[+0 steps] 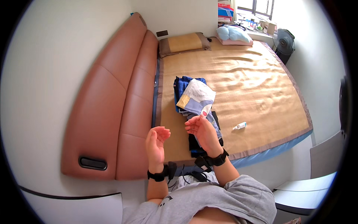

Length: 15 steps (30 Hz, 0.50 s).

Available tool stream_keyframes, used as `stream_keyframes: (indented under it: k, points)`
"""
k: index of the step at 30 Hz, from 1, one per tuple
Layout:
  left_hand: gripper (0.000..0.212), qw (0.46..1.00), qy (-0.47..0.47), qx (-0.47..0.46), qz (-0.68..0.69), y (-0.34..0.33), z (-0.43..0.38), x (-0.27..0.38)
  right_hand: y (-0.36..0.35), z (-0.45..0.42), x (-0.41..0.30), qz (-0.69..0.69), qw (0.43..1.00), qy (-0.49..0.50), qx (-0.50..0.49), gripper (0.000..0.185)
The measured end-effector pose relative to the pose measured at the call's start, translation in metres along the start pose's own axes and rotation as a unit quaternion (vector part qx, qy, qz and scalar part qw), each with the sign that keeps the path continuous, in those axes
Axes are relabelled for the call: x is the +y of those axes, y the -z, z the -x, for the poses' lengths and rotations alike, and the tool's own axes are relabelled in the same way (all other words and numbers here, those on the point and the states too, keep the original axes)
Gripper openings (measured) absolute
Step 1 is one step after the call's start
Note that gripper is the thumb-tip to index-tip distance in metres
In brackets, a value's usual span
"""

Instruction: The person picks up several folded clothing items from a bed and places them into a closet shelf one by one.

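My left hand (156, 145) is raised near the front left of the bed, fingers slightly curled and holding nothing. Facing it, my right hand (207, 135) hovers over a pile of folded clothes, its fingers apart and bent, also without anything in them. A folded white, yellow and periwinkle cloth (199, 92) lies at the top of the pile, just beyond my right fingers. Partly under it are dark and bright blue garments (183, 82). Black folded garments (194, 144) lie nearer me, partly covered by my right hand and forearm. Both wrists carry black strapped devices.
A woven bed mat (260, 92) covers the mattress. On it, a small white bottle (240, 126) lies on its side. A brown padded headboard (112, 106) runs along the left. A pillow (184, 43), light-blue cushion (233, 33) and electric fan (284, 40) are at the back.
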<state>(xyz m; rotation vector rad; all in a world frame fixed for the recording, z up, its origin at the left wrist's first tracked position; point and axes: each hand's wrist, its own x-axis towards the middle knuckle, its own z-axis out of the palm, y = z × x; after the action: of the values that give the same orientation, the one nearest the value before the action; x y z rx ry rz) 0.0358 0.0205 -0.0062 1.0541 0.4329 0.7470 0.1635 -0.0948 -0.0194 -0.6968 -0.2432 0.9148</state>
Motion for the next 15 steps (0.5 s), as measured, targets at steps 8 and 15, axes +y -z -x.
stream_keyframes:
  k: [8,15]
  points:
    - [0.026,0.996,0.085,-0.017,0.027,0.001,-0.040,-0.037,0.032,-0.016,-0.008,0.044,0.993,0.015,0.112,0.031]
    - [0.019,0.974,0.210,0.079,0.029,0.015,-0.077,-0.120,0.092,-0.037,-0.015,0.087,0.973,0.017,0.212,0.023]
